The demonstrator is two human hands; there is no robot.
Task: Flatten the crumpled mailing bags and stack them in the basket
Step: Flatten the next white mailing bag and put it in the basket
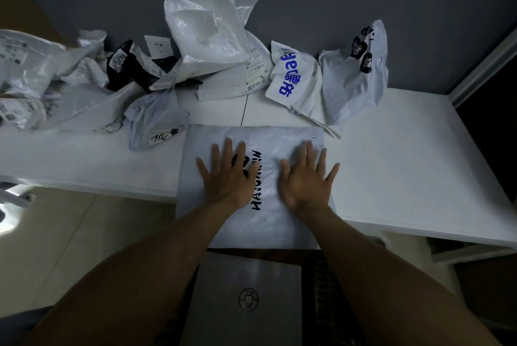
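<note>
Forearms are entering from the bottom edge. Between them, lowest in view, a flat bag [247, 298] with a round stamp is lying in what looks like the basket [326, 287], with only a dark woven side showing.

Beyond it, the grey bag [268, 222] in work is lying on the counter [405, 163]. Its long axis is running away from the person, and its near end is hanging past the counter's front edge, right above the basket.

Left hand [226, 177] and right hand [305, 180] are pressing palm-down on its middle, side by side. The fingers [228, 149] are straight and splayed, gripping nothing. Bag material is extending past the fingertips to the far end and under the wrists to the near end. Neither hand is sitting nearer the basket.

Judgement: smoothing is looking nearly finished, with some creases showing between the hands. The drop is looking like a short pull toward the body.

Bare counter is lying open to the right. Crumpled bags [84, 88] are crowding the left and rear, close to the far edge.
</note>
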